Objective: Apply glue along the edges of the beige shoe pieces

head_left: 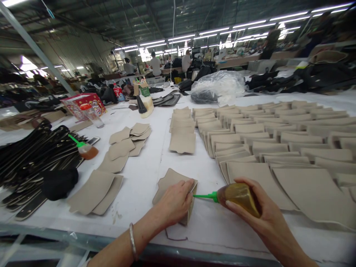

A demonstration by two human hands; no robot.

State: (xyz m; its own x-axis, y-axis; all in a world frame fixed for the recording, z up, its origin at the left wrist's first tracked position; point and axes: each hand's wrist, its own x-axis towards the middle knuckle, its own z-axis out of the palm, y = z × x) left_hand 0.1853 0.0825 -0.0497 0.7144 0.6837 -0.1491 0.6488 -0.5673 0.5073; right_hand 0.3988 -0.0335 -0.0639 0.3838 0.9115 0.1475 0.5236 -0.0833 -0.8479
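A worker's left hand point(175, 202) pinned a beige piece point(169, 181) at the near table edge point(194, 244) while the right hand point(258, 215) gripped a glue bottle point(239, 194), nozzle at its edge. Rows of beige pieces point(278, 141) lay spread to the right, small stacks point(122, 148) to the left. Black strips point(33, 155) crowded the far left.

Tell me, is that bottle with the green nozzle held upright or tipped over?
Tipped on its side. The right hand holds the glue bottle about level, its green nozzle pointing left at the beige piece under the left hand.
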